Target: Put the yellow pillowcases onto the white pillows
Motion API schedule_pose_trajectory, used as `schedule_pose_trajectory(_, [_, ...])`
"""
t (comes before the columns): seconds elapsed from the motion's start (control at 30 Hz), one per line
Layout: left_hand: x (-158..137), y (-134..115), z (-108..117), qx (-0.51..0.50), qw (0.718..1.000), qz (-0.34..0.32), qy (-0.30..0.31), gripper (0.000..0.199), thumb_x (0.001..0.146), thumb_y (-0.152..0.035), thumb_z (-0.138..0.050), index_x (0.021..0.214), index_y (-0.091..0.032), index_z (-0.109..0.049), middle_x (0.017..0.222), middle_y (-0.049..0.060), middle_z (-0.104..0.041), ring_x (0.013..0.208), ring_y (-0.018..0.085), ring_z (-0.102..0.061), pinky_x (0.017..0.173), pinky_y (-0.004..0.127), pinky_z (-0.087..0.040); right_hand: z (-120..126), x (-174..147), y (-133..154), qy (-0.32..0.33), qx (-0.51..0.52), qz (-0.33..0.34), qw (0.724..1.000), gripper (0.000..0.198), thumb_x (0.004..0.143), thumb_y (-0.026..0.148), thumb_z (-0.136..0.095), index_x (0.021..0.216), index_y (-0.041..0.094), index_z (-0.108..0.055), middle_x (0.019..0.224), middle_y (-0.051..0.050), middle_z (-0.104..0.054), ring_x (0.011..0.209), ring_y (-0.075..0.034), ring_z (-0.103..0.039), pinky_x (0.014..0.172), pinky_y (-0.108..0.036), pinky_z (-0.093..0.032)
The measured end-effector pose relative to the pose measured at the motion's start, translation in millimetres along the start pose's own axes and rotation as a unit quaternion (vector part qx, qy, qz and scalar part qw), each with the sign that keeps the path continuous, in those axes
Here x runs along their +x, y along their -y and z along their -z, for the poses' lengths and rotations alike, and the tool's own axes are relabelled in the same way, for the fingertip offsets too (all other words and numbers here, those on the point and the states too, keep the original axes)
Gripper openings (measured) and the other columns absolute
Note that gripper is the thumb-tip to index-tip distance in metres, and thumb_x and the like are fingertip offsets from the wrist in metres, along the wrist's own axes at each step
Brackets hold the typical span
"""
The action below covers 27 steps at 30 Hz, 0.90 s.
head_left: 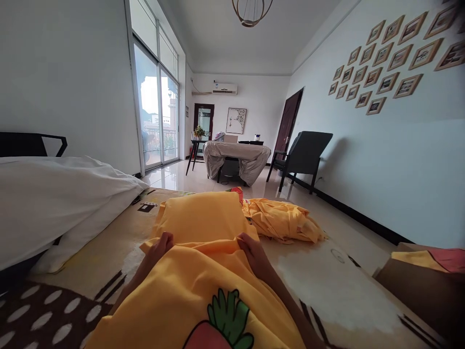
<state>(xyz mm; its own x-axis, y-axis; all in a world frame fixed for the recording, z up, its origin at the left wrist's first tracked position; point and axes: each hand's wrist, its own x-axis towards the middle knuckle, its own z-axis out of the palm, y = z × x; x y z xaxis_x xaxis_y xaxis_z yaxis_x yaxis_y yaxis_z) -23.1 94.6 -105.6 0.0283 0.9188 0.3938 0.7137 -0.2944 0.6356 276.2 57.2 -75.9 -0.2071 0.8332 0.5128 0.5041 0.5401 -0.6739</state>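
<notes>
A yellow pillowcase-like cloth (163, 286) with a pink fruit and green leaves printed on it spreads toward me. My left hand (164, 243) is closed on the left part of its far edge. At the right part of that edge, my right hand (250, 252) pinches the cloth, thumb on top. The edge sags a little between the two hands. Just beyond them lies a flat, smooth yellow cushion-shaped piece (203, 215). To its right, a crumpled yellow cloth (283, 218) rests on the patterned bedspread (308, 281).
White bedding (58, 203) is heaped on the left. A cardboard box (407, 286) with yellow and pink cloth on it stands at the right. Farther off are a covered table (236, 151), a dark chair (307, 152) and a glass sliding door (156, 106).
</notes>
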Motion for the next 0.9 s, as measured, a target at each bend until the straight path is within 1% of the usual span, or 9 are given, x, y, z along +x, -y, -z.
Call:
schedule_pose_trajectory(0.17, [-13,-19,17,0.028,0.995,-0.023,0.092,0.017,0.075,-0.038,-0.043,0.085,-0.025,-0.046,0.063,-0.005,-0.053,0.06,0.014,-0.051,0.057,0.022,-0.033,1,-4,7,0.024,-0.048,0.007,0.999,0.03,0.092,0.038,-0.032,0.072,0.021,-0.047,0.06,0.001,-0.054,0.055,-0.012,-0.047,0.053,-0.022,-0.033])
schedule_pose_trajectory(0.27, [-21,-30,30,0.032,0.991,-0.079,0.103,0.031,0.073,-0.037,-0.045,0.099,-0.024,-0.054,0.07,-0.002,-0.059,0.064,0.015,-0.053,0.06,0.023,-0.036,8,-8,15,0.062,-0.087,0.011,0.994,0.015,0.085,0.028,-0.045,0.09,0.021,-0.057,0.074,0.0,-0.066,0.065,-0.015,-0.058,0.062,-0.023,-0.038])
schedule_pose_trajectory(0.4, [-26,-39,40,0.025,0.991,-0.093,0.098,0.036,0.076,-0.034,-0.047,0.109,-0.023,-0.057,0.095,0.005,-0.064,0.08,0.019,-0.059,0.069,0.025,-0.041,12,-9,23,0.105,-0.132,0.011,0.986,0.049,0.071,0.016,-0.055,0.118,0.024,-0.057,0.108,-0.005,-0.068,0.095,-0.021,-0.062,0.08,-0.028,-0.042])
schedule_pose_trajectory(0.5, [-25,-39,41,0.044,0.988,-0.103,0.105,0.032,0.079,-0.03,-0.046,0.107,-0.023,-0.059,0.091,0.005,-0.059,0.079,0.018,-0.059,0.069,0.025,-0.042,9,-7,21,0.097,-0.167,-0.02,0.981,0.041,0.075,0.015,-0.051,0.114,0.021,-0.062,0.107,-0.008,-0.068,0.098,-0.022,-0.061,0.082,-0.029,-0.043])
schedule_pose_trajectory(0.6, [-23,-32,38,0.064,0.988,-0.128,0.049,0.033,0.08,-0.028,-0.045,0.108,-0.023,-0.062,0.088,0.005,-0.054,0.078,0.017,-0.057,0.07,0.025,-0.043,7,-4,17,0.068,-0.246,-0.042,0.966,0.022,0.081,0.018,-0.046,0.087,0.02,-0.067,0.087,-0.009,-0.067,0.083,-0.021,-0.061,0.072,-0.028,-0.043])
schedule_pose_trajectory(0.67, [-21,-25,36,0.071,0.983,-0.168,-0.009,0.033,0.081,-0.027,-0.044,0.107,-0.023,-0.065,0.087,0.005,-0.053,0.082,0.018,-0.056,0.075,0.027,-0.044,8,-3,14,0.014,-0.271,-0.008,0.962,0.02,0.081,0.019,-0.045,0.077,0.019,-0.065,0.086,-0.01,-0.064,0.083,-0.021,-0.059,0.072,-0.029,-0.043])
schedule_pose_trajectory(0.73, [-18,-17,35,0.072,0.976,-0.199,-0.059,0.032,0.082,-0.027,-0.043,0.103,-0.024,-0.067,0.096,0.007,-0.055,0.09,0.019,-0.055,0.082,0.029,-0.045,8,-2,11,-0.041,-0.243,0.063,0.967,0.017,0.079,0.016,-0.045,0.078,0.019,-0.062,0.104,-0.013,-0.062,0.098,-0.023,-0.057,0.081,-0.032,-0.042])
schedule_pose_trajectory(0.8, [-16,-13,33,0.053,0.974,-0.207,-0.076,0.03,0.082,-0.03,-0.045,0.102,-0.025,-0.067,0.115,0.008,-0.056,0.103,0.021,-0.054,0.09,0.031,-0.043,8,-1,8,-0.054,-0.178,0.129,0.974,0.018,0.078,0.015,-0.044,0.082,0.02,-0.061,0.117,-0.012,-0.06,0.112,-0.024,-0.053,0.092,-0.036,-0.039])
schedule_pose_trajectory(0.9, [-16,-14,31,-0.01,0.981,-0.187,-0.052,0.029,0.082,-0.035,-0.046,0.103,-0.023,-0.062,0.122,0.007,-0.059,0.112,0.022,-0.053,0.095,0.03,-0.042,6,-1,5,-0.024,-0.081,0.136,0.987,0.02,0.082,0.018,-0.04,0.088,0.022,-0.059,0.102,-0.007,-0.066,0.103,-0.02,-0.059,0.092,-0.033,-0.04])
